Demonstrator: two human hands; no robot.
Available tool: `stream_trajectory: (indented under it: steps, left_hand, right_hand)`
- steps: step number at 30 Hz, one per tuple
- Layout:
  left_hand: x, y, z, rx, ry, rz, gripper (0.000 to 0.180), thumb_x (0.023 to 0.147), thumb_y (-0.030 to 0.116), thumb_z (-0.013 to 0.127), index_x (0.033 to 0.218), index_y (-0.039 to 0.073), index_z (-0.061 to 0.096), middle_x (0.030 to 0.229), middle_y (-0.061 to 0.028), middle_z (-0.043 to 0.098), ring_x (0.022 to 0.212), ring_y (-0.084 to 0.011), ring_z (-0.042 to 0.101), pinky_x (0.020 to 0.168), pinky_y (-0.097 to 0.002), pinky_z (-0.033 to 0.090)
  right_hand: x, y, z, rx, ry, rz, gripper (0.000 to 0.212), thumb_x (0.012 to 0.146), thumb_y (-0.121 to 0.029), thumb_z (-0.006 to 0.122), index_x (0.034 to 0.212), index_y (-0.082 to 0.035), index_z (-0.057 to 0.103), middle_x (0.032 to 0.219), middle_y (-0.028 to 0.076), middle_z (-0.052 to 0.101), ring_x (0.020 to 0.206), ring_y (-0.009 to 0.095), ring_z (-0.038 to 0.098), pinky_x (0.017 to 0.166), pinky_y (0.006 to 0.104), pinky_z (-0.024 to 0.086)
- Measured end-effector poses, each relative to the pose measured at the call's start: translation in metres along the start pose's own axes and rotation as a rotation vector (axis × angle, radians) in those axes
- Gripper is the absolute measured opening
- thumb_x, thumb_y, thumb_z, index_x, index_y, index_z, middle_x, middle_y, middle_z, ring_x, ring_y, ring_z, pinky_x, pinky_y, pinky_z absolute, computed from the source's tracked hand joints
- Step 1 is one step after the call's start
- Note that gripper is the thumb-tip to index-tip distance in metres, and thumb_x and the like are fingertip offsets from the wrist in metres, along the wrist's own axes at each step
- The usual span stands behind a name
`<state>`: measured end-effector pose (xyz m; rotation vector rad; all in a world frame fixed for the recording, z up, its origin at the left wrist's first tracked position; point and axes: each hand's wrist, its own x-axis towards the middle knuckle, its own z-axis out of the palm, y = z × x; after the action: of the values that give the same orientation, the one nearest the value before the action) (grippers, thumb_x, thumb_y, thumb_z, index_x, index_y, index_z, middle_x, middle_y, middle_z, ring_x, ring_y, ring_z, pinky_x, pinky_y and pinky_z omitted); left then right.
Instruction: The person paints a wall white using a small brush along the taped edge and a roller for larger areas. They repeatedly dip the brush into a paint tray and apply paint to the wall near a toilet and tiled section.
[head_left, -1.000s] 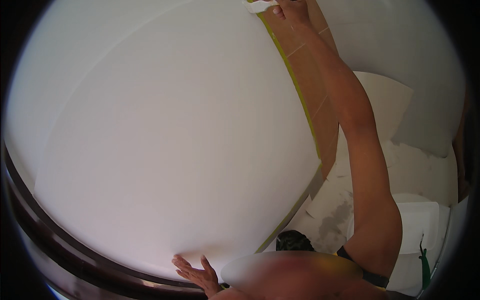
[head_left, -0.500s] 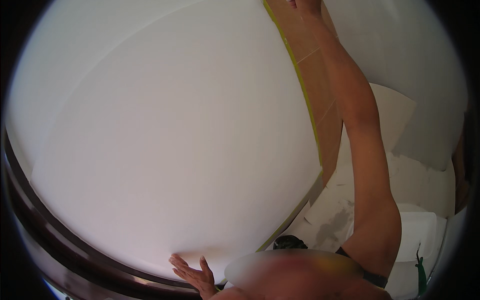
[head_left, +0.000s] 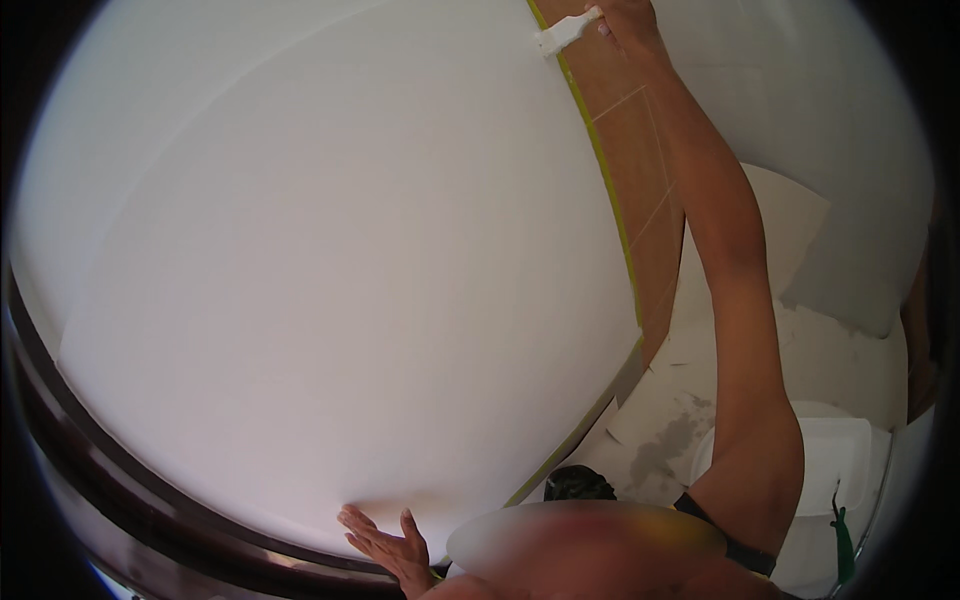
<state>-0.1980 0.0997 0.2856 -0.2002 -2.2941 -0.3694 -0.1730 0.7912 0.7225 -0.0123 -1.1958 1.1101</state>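
Observation:
At the top, my right hand (head_left: 632,28) is closed round a white paintbrush (head_left: 570,32). The brush tip meets the yellow-green masking tape (head_left: 606,165), where the white wall (head_left: 340,270) borders a strip of brown tiles (head_left: 628,150). My right arm stretches up from the lower right. Low in the view, my left hand (head_left: 388,545) is open, fingers spread and fingertips at the wall; it holds nothing.
Dark glossy trim (head_left: 130,478) curves along the lower left. At the lower right are a white tray (head_left: 835,450) and a green-handled tool (head_left: 842,540). Grey stains (head_left: 665,450) mark the pale floor covering, and a pale sheet (head_left: 780,215) lies farther up. A black object (head_left: 580,483) shows near the bottom.
My right hand has moved slightly down and right, and the paintbrush has come into view at the tape. My left hand stays in place.

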Motion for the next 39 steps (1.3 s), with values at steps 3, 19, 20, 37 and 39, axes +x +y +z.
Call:
stream_trajectory:
  steps: [3,19,20,37,39]
  left_hand:
    - [0.000,-0.002,0.002,-0.002,0.024,0.025,0.102,0.099,0.056,0.056,0.161,-0.001,-0.002,0.164,-0.0265,0.029,0.155,-0.0415,0.021,0.123,-0.0597,0.009]
    - [0.004,0.005,-0.004,-0.014,0.012,-0.009,0.103,0.099,0.057,0.056,0.161,-0.002,-0.001,0.163,-0.0268,0.029,0.155,-0.0416,0.019,0.123,-0.0601,0.010]
    - [0.005,0.005,-0.004,-0.015,0.008,-0.006,0.104,0.099,0.058,0.056,0.161,-0.002,-0.001,0.163,-0.0269,0.029,0.156,-0.0414,0.019,0.123,-0.0601,0.010]
    - [0.003,-0.011,0.006,-0.009,0.006,0.002,0.101,0.100,0.056,0.056,0.162,-0.001,0.000,0.166,-0.0257,0.025,0.156,-0.0403,0.019,0.123,-0.0592,0.010]
    - [0.004,-0.012,0.006,-0.016,0.023,0.035,0.100,0.100,0.056,0.056,0.162,-0.001,0.000,0.166,-0.0252,0.025,0.156,-0.0400,0.019,0.124,-0.0589,0.010]
  right_hand:
    - [0.006,-0.006,0.006,0.156,0.052,-0.114,0.022,0.096,-0.018,0.065,0.078,-0.007,0.064,0.062,0.000,0.055,0.052,0.010,0.044,0.047,0.0288,0.035]
    - [0.007,-0.015,0.036,0.178,0.102,-0.143,0.021,0.097,-0.018,0.064,0.079,-0.008,0.064,0.064,0.001,0.056,0.056,0.011,0.046,0.051,0.0299,0.038]
    - [0.009,-0.012,0.035,0.101,0.088,-0.186,0.021,0.098,-0.017,0.064,0.080,-0.007,0.065,0.065,0.001,0.057,0.057,0.012,0.047,0.052,0.0304,0.039]
    - [-0.049,0.042,-0.033,-0.148,-0.111,0.131,0.029,0.089,-0.034,0.071,0.083,-0.006,0.074,0.061,0.000,0.057,0.053,0.007,0.051,0.049,0.0246,0.039]
    - [-0.039,0.029,-0.024,0.018,0.002,-0.034,0.026,0.083,-0.030,0.068,0.079,-0.005,0.073,0.060,0.000,0.057,0.053,0.008,0.051,0.051,0.0268,0.040]
